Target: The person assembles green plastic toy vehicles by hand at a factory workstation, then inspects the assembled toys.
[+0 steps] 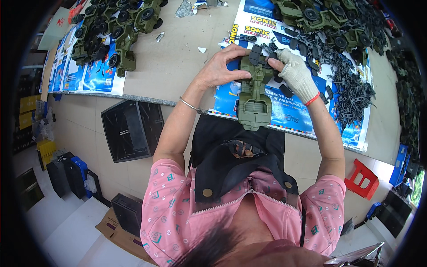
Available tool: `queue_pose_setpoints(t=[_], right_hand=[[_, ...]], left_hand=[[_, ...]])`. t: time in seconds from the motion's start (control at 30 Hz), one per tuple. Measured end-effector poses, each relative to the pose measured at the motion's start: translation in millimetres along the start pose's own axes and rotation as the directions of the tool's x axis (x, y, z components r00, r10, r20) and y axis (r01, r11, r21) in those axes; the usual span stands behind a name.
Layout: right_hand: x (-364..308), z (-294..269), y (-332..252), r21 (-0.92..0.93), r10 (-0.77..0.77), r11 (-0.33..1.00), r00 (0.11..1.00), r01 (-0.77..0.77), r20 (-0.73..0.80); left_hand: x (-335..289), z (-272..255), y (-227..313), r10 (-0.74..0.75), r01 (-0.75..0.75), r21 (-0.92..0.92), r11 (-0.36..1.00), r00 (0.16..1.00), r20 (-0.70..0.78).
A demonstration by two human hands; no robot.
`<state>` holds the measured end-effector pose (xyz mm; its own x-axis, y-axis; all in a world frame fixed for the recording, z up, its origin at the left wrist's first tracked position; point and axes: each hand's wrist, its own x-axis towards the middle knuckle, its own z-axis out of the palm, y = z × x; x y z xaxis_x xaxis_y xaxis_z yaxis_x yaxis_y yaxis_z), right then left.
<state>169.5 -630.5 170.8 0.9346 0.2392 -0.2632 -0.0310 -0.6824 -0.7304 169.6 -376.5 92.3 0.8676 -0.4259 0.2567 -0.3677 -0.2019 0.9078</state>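
Risk, slip: green toy vehicle body (253, 95) overhanging the near edge of the desk (178, 62); likely to tip off toward the lap if either grip loosens, since only its far end is pinned.
Risk, loose part: dark grey part (255, 54) at the top of the body, pressed from both sides; could pop out or seat crooked under uneven pressure, judging by the opposing fingers.
Risk, clutter: heap of small dark grey parts (351, 89) just beside the gloved side; easily swept or snagged by the knit glove.
Left hand (220, 66): bare, thin bracelet at the wrist; fingers curled partly closed over the upper left of the toy vehicle body, thumb tucked against its side; gripping, not flat.
Toy vehicle body: lying lengthwise on printed blue cardboard sheets (289, 113), centre of the desk's near edge, between both hands.
Right hand (296, 73): in a white knit glove with a red cuff; fingers bent, tips on the dark grey part and the body's upper right; closed around them as far as visible.
Far left: finished green toy vehicles (115, 31) in a pile, well apart from the hands.
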Motion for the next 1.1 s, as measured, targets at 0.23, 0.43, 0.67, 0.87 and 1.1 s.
queue_pose_setpoints(t=[0.23, 0.43, 0.67, 0.87, 1.1], right_hand=[[-9, 30, 0, -0.198, -0.087, 0.98, 0.962, 0.035, -0.26], [-24, 30, -6, -0.634, -0.567, 0.707, 0.787, 0.314, -0.244], [-8, 10, -3, -0.217, -0.363, 0.922, 0.913, 0.321, -0.188], [-46, 28, 15, -0.262, -0.29, 0.943, 0.89, 0.204, -0.352], [-145, -66, 157, -0.531, -0.089, 0.726, 0.705, -0.438, -0.703]], left_hand=[[-5, 5, -9, 0.015, -0.016, -0.07, 0.997, 1.0, -0.026], [-6, 9, 1, -0.077, 0.073, -0.137, 0.988, 0.997, -0.025], [-12, 25, 4, 0.007, -0.016, -0.054, 0.998, 0.984, -0.176], [-4, -5, 33, 0.305, -0.366, 0.526, 0.768, 0.931, 0.202], [-13, 18, 33, 0.158, -0.176, 0.38, 0.908, 0.984, 0.077]])
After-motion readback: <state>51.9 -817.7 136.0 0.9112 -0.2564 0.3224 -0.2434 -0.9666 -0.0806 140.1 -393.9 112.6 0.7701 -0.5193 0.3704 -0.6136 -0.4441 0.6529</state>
